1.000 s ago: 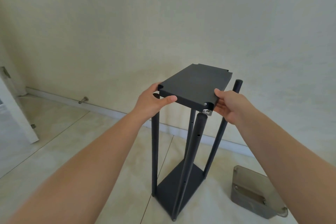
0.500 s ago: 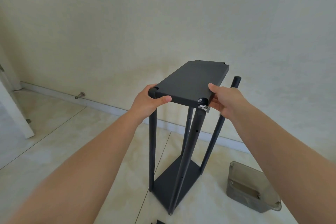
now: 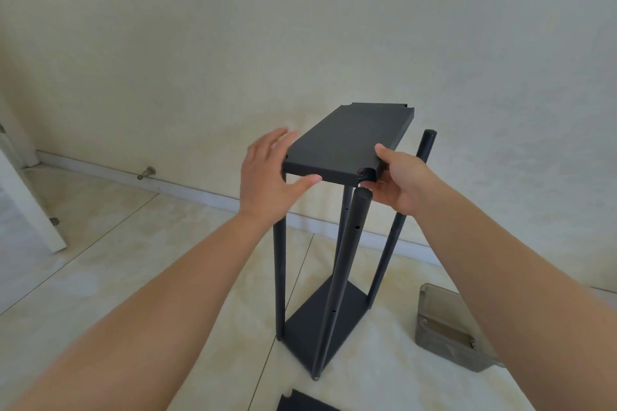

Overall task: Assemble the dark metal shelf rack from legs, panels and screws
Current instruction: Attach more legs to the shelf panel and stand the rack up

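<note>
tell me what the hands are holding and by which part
The right hand grips the flat dark metal shelf panel at its near right corner; the left hand is open at its left corner.

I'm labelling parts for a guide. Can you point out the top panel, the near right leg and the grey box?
top panel [image 3: 347, 140], head view, middle of its upper face
near right leg [image 3: 344, 264], head view, mid-shaft
grey box [image 3: 447, 327], head view, its inside

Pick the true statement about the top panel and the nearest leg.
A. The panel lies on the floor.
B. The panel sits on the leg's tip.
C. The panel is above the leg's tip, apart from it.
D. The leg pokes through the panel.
C: the top panel, gripped by the right hand, sits just above the nearest leg, whose rounded tip shows below the panel's corner notch.
</note>
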